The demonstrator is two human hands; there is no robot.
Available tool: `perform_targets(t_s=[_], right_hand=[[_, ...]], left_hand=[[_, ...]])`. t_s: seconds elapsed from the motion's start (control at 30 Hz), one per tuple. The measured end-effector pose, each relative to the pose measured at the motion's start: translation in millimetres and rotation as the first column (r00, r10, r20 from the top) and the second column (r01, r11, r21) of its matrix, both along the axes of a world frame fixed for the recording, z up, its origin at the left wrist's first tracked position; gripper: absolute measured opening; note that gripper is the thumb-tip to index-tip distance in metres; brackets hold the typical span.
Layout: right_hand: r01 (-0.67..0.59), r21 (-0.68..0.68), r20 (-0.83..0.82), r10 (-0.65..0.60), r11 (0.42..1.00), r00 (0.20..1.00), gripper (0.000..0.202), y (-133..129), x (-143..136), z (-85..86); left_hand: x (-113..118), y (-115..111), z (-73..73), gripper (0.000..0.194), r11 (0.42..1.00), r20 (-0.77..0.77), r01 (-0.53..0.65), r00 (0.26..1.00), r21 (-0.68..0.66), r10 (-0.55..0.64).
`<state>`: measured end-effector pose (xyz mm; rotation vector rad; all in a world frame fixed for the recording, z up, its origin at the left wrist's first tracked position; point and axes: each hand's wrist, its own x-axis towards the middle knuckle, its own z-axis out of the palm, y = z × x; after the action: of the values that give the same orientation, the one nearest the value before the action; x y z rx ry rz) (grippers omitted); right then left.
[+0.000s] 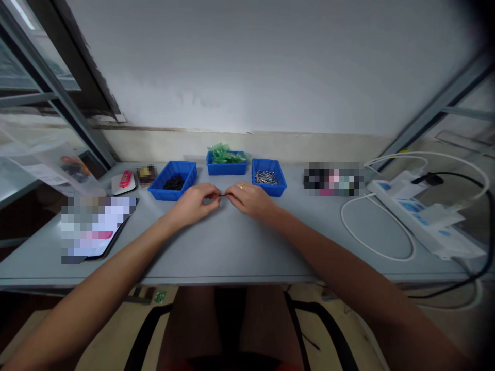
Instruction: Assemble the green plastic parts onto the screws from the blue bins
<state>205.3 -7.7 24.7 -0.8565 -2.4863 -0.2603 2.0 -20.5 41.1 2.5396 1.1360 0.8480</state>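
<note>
Above the middle of the table, my left hand (198, 203) and my right hand (253, 200) meet almost fingertip to fingertip. Both are closed in a pinch on a small thin dark piece (223, 195), whose ends are hidden by the fingers. Left of my left hand is a blue bin (164, 195) with black small parts (174, 182) in it. Just behind my right hand stands another blue bin (279, 180) holding shiny metal pins or screws (265, 178). A third blue bin (227, 169) at the back holds green plastic packets (224, 155).
A tablet-like device (112, 234), partly blurred out, lies at left, with a white dish (129, 188) bearing a red item behind it. On the right are a white power strip (421, 216), a looped white cable (413, 252) and a blurred-out object (332, 179). A wall closes the back.
</note>
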Motion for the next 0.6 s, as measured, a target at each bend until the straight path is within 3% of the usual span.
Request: perform_targets(t_s=[0.2, 0.33, 0.43, 0.5, 0.6], right_hand=[[0.026, -0.023, -0.096, -0.028, 0.999, 0.995, 0.024, -2.1, 0.6, 0.6], [0.066, 0.002, -0.151, -0.065, 0.998, 0.986, 0.028, -4.6, 1.5, 4.2], [0.093, -0.011, -0.15, -0.094, 0.996, 0.984, 0.029, -4.7, 1.5, 5.2], [0.09, -0.03, -0.121, -0.093, 0.995, 0.988, 0.028, -4.1, 0.9, 4.0], [0.093, -0.055, -0.073, -0.097, 0.994, 0.993, 0.027, -3.5, -0.4, 1.1]], left_hand=[[1.2, -2.3, 1.9, 0.022, 0.995, -0.019, 0.007, 1.0, 0.095, -0.006], [-10.7, -0.3, 12.9, 0.023, 0.97, -0.06, -0.028, 0.997, 0.24, 0.043], [-31.1, 3.3, 29.6, 0.028, 0.905, -0.117, -0.269, 0.94, 0.329, 0.322], [-48.0, 6.1, 41.2, 0.033, 0.828, -0.2, -0.45, 0.824, 0.335, 0.53], [-73.8, 11.4, 52.0, 0.044, 0.754, -0.341, -0.599, 0.673, 0.268, 0.656]])
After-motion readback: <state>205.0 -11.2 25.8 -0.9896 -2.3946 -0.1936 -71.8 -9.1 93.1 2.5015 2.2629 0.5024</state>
